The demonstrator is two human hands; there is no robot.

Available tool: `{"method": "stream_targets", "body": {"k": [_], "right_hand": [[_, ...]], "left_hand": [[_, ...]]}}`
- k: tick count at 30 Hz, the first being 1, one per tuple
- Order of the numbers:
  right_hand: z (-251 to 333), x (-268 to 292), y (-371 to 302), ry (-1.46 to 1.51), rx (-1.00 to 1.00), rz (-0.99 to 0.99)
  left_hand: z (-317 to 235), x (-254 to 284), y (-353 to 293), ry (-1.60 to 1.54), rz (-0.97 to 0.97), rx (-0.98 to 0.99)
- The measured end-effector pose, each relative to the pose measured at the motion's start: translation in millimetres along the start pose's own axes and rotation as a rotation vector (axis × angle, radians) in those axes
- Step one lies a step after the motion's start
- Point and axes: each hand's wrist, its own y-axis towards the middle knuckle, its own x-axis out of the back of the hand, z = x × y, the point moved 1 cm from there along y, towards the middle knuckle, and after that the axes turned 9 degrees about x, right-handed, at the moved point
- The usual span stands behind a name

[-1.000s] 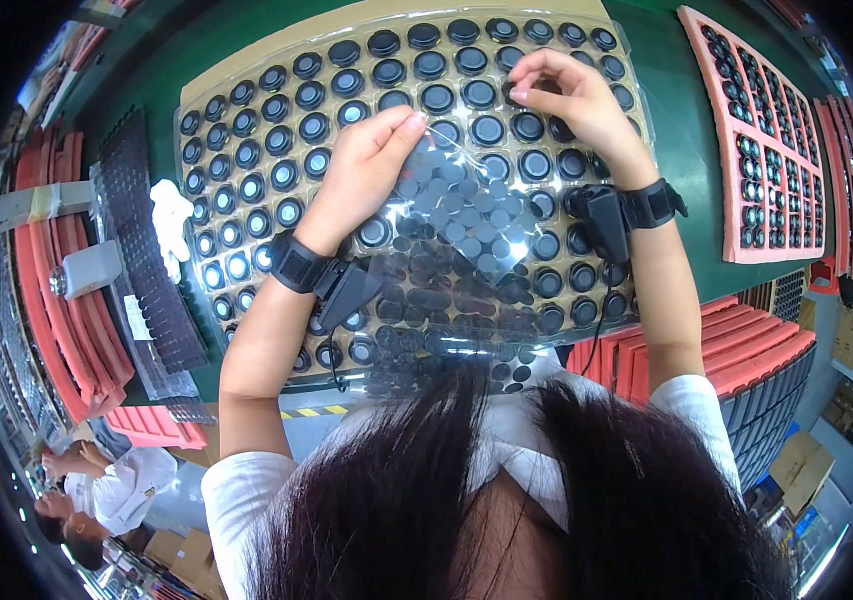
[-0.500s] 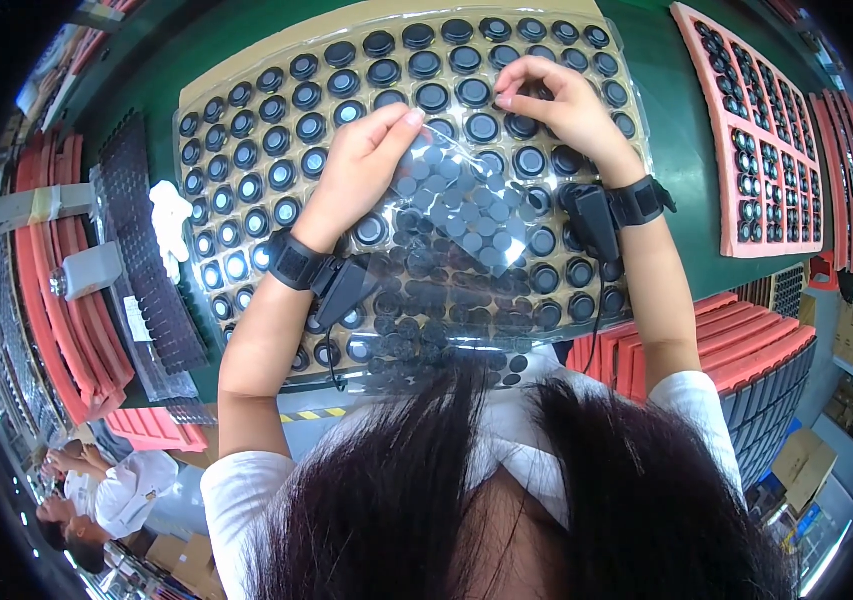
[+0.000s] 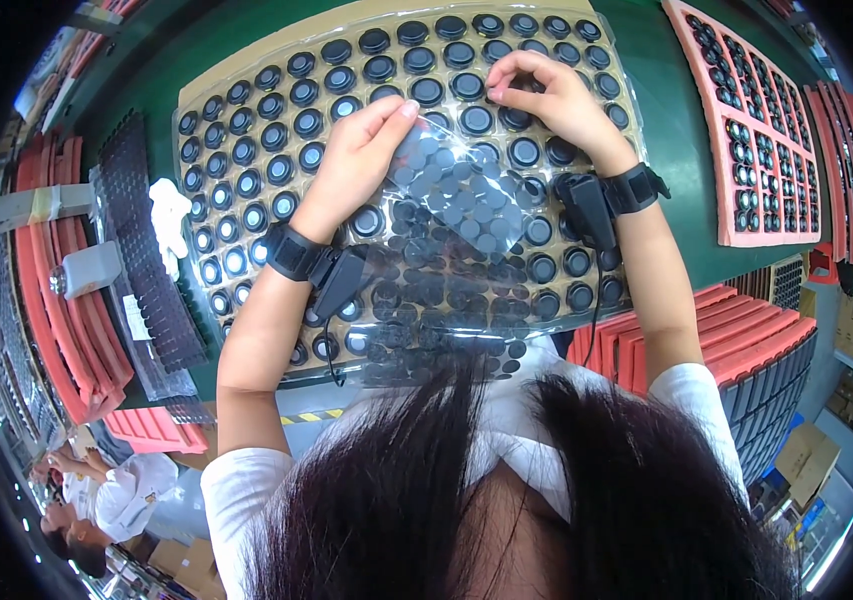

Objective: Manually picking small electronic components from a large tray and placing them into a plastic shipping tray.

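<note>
My left hand (image 3: 358, 155) pinches the upper edge of a clear plastic sheet (image 3: 466, 195) between thumb and fingers. Round grey discs cover its upper part, and dark discs show lower down toward my chest. Thumb and index finger of my right hand (image 3: 564, 108) come together above the tray; whatever lies between them is too small to make out. Beneath both hands spreads a clear plastic tray (image 3: 179, 160) on a tan board, filled with rows of round black parts (image 3: 467, 86), many with a grey or shiny centre. The sheet hides part of the near rows.
On the green table (image 3: 666, 130), a pink foam tray (image 3: 721, 150) of black round parts lies at right. White gloves (image 3: 168, 225) and a dark perforated strip (image 3: 151, 270) lie left. Red foam stacks (image 3: 706, 335) stand lower right. Another person (image 3: 126, 495) is at lower left.
Both hands have shifted very slightly, the right one a little up and left. The sheet stays in my left hand, and its glare has changed a bit.
</note>
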Motion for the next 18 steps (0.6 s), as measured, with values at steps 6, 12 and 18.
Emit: {"method": "stream_targets", "body": {"k": [6, 12, 18], "right_hand": [[-1, 0, -1, -0.004, 0.001, 0.031], [8, 0, -4, 0.093, -0.002, 0.174], [7, 1, -7, 0.189, -0.054, 0.158]], "left_hand": [[2, -1, 1, -0.015, -0.04, -0.015], [9, 1, 3, 0.058, -0.085, -0.083], [0, 2, -2, 0.255, -0.13, -0.061]]}}
